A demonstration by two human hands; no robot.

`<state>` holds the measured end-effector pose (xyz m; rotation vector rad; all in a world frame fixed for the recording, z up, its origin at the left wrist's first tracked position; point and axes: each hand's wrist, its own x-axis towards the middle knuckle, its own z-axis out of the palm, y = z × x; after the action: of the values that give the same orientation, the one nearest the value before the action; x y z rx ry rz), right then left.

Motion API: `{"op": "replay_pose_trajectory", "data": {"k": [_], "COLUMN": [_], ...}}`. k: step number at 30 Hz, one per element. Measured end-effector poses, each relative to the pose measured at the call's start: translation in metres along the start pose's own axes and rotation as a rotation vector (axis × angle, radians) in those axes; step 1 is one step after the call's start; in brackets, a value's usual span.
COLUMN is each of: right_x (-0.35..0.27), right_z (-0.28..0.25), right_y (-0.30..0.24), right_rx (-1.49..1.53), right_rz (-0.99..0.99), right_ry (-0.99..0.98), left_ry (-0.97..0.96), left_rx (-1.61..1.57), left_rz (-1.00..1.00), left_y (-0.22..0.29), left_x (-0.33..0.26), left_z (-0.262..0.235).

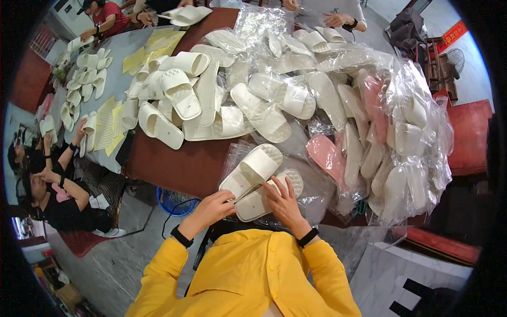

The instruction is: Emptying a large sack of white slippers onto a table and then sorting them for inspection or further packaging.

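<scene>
Against left hand (214, 207), white slipper (259, 166) is lying; right hand (285, 205) is splaying over its mate (253, 206); pinch, can't tell. Loose film (319, 194) alongside could be snagging, skewing both.

The brown surface (161, 166) carries heaped loose white slippers (182, 95), clear plastic bags (261, 22), bagged white and pink slippers (327, 157).

The hands (284, 205) hide part of the nearer white slipper (252, 205), including some of its strap.

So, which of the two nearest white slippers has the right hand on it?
The lower-right slipper: the right hand lies across it. The other slipper, upper left, has its strap uncovered.
</scene>
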<state>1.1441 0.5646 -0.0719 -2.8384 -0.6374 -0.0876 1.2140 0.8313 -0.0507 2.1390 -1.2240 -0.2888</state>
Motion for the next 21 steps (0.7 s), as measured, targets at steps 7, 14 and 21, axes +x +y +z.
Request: {"op": "replay_pose_trajectory", "data": {"k": [7,14,21], "right_x": [-0.008,-0.048,-0.067], "right_z": [-0.025,-0.051,-0.037], "right_y": [0.0,0.03,0.048], "right_rx": [0.157,0.552,0.677], "right_rz": [0.123,0.438,0.677], "right_ry": [0.01,0.131,0.329], "left_ry": [0.07,0.095,0.072], "left_rx": [-0.039,-0.045,-0.049], "left_rz": [-0.082,-0.096,-0.11], "left_y": [-0.007,-0.007,-0.012], "left_x": [0.015,0.023,0.031], "left_z": [0.008,0.003,0.013]}}
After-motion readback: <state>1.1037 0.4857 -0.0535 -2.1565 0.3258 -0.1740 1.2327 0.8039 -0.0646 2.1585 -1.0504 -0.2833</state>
